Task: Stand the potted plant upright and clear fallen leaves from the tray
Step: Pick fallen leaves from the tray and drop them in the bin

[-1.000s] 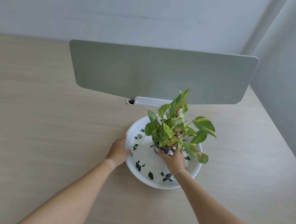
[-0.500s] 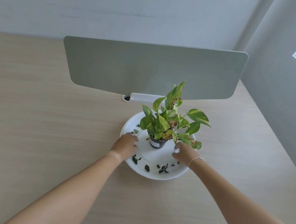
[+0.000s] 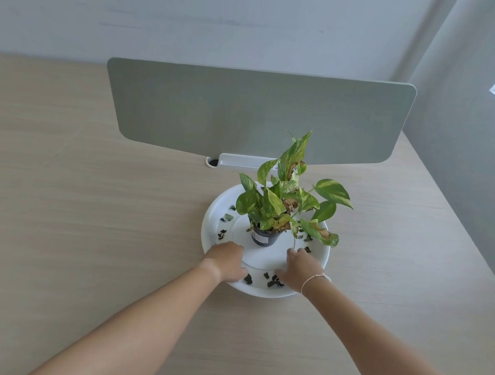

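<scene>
Standing upright in the tray point(image 3: 208, 228), the plant point(image 3: 286, 199) — both hands' fingers spread, empty — fronts a divider point(image 3: 245, 111).

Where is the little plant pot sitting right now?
The potted plant stands upright near the middle of the white tray, just beyond both hands and in front of the grey-green desk divider.

One potted plant point(image 3: 283, 201) stands in one white tray point(image 3: 208, 228). Two hands reach in. Leaf scraps point(image 3: 275, 281) number roughly a dozen.
</scene>
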Available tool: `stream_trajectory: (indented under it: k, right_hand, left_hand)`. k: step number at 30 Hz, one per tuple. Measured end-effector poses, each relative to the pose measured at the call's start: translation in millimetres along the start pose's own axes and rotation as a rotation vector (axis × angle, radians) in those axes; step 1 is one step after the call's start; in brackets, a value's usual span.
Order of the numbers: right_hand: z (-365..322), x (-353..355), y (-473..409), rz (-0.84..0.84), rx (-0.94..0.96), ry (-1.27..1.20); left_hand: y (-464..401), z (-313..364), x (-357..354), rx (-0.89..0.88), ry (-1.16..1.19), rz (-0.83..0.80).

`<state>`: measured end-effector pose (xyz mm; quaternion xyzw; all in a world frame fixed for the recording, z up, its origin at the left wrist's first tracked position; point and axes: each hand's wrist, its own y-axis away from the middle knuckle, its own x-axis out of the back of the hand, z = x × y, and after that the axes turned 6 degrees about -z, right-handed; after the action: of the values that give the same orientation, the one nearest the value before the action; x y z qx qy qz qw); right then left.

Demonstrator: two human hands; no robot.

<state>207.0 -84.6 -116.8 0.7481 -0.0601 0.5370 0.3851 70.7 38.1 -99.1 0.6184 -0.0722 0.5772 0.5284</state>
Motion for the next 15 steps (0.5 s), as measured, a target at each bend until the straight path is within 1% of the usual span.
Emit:
stream_trajectory:
  k: [2,5,15]
  right_hand:
    - [-5,-1,3,-0.032,0.02,-0.061]
    - [-9,-3,6,-0.029,0.036,-0.062]
    - [-16,-13,1,-0.041,0.117,-0.138]
  left_hand:
    - [0,5,-3,-0.002,0.065,-0.001]
    - [-1,12,-8,-0.012,0.135,-0.008]
    - [-7,17,-21,-0.061,0.234,0.041]
